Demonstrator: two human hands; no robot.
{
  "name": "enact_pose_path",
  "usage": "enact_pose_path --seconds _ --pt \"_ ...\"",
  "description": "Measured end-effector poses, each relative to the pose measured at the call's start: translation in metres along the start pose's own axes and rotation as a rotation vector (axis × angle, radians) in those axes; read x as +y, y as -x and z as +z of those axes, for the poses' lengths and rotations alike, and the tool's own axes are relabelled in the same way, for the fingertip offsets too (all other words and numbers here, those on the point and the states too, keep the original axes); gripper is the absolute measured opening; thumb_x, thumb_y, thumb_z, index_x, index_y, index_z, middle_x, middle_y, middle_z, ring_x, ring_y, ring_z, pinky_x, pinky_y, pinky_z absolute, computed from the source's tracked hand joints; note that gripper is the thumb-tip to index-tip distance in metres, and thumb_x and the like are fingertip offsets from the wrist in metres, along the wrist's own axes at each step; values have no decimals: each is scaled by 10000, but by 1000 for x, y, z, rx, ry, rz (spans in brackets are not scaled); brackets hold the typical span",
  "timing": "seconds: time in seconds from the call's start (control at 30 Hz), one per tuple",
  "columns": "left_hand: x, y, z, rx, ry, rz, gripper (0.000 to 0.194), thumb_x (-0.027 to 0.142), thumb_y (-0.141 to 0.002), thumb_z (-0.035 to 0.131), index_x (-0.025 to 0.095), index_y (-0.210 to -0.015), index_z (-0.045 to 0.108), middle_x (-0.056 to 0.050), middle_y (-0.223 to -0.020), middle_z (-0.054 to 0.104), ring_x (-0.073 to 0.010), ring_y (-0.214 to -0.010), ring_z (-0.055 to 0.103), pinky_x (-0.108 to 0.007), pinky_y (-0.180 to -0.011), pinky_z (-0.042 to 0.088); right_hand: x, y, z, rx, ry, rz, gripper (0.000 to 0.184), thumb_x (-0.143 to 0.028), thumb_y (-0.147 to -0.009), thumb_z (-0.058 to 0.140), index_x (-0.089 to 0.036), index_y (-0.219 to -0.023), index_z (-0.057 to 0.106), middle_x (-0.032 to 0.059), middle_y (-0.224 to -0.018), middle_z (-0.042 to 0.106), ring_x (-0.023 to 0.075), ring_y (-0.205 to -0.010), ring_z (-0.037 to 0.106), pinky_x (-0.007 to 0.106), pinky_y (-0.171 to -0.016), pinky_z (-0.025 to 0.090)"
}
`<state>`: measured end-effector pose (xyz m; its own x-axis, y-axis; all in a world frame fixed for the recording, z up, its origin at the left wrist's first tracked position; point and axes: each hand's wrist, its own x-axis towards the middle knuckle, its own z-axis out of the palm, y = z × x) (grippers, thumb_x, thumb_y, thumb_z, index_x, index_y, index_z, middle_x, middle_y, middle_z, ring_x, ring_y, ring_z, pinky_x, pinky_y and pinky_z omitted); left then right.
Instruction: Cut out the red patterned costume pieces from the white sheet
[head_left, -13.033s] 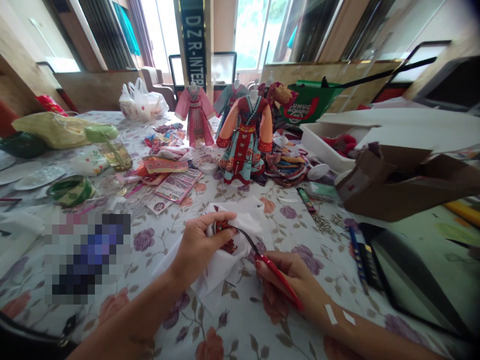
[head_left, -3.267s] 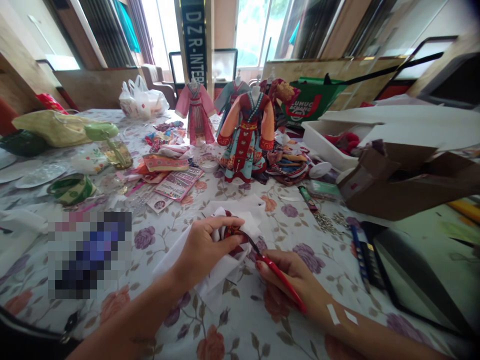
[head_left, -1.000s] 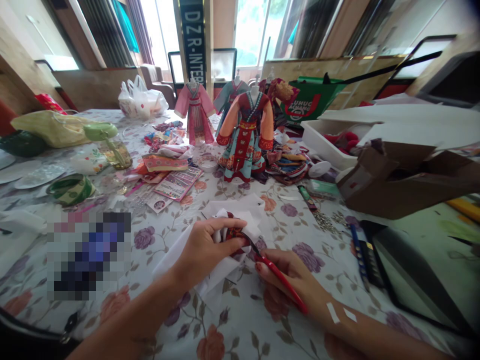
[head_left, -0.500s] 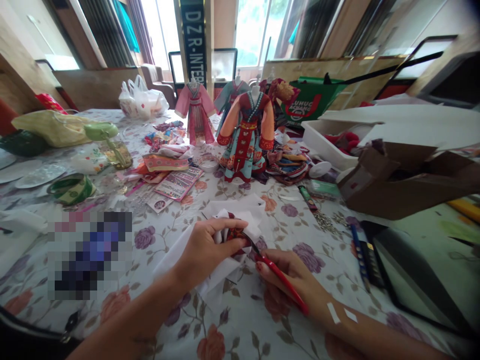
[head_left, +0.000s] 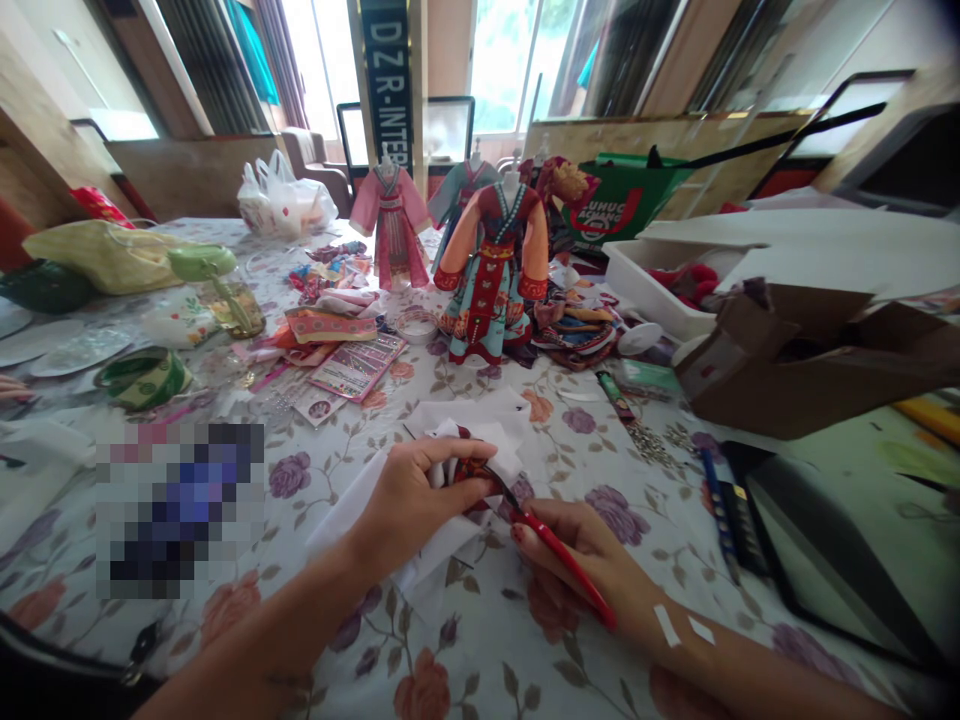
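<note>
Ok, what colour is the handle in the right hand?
The handle is bright red; the head view shows it best.

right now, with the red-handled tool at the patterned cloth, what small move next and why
I'd probably ease the red-handled tool slightly further along the patterned cloth: its dark tip is at the cloth's edge, and the left hand pinches the cloth right beside it.

Open cloth btwn R hand & blue pencil; orange-sleeved dress blocks fwd, brown box fwd-R.
</note>
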<state>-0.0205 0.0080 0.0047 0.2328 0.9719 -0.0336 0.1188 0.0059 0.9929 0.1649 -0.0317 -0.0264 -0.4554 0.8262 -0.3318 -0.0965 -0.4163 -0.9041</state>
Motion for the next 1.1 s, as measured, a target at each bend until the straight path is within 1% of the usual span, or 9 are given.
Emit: enact_pose_path --seconds 0.23,0.47,0.6,0.8,1.1 --pt "0 0 -1 -14 25 -15 284 240 -681 739 192 -960 754 -7 -825 719 -109 -667 640 -194 -632 559 -3 -1 1 4 6 -10 409 -464 -776 686 -185 -607 440 -86 -380 424 73 -322 431 206 -370 399" --pt "2 0 -2 -9 11 -2 272 227 -676 739 184 -944 759 -15 -821 719 -124 -689 642 -211 -640 567 -1 0 -1 -26 -8 -19 380 -443 -800 668 -182 -618 460 -76 -386 441 80 -322 426 221 -369 402" --pt "4 0 -2 -14 5 -10 274 224 -673 740 189 -945 760 -9 -808 718 -112 -662 637 -200 -623 564 0 0 -1 -31 -22 -16 376 -438 -798 672 -183 -618 463 -81 -376 426 80 -315 420 218 -364 392" --pt "3 -1 -2 -16 18 -18 279 221 -670 743 196 -948 760 -1 -786 711 -98 -635 631 -184 -606 555 0 0 -1 -12 -16 1 369 -435 -794 674 -188 -624 461 -82 -378 433 85 -317 432 228 -370 415" --pt "3 0 -4 -33 38 -38 288 223 -668 747 189 -954 757 -9 -783 707 -110 -632 645 -198 -600 557 2 0 -3 -16 -15 5 370 -421 -790 680 -189 -615 452 -82 -369 434 90 -321 453 207 -359 380"
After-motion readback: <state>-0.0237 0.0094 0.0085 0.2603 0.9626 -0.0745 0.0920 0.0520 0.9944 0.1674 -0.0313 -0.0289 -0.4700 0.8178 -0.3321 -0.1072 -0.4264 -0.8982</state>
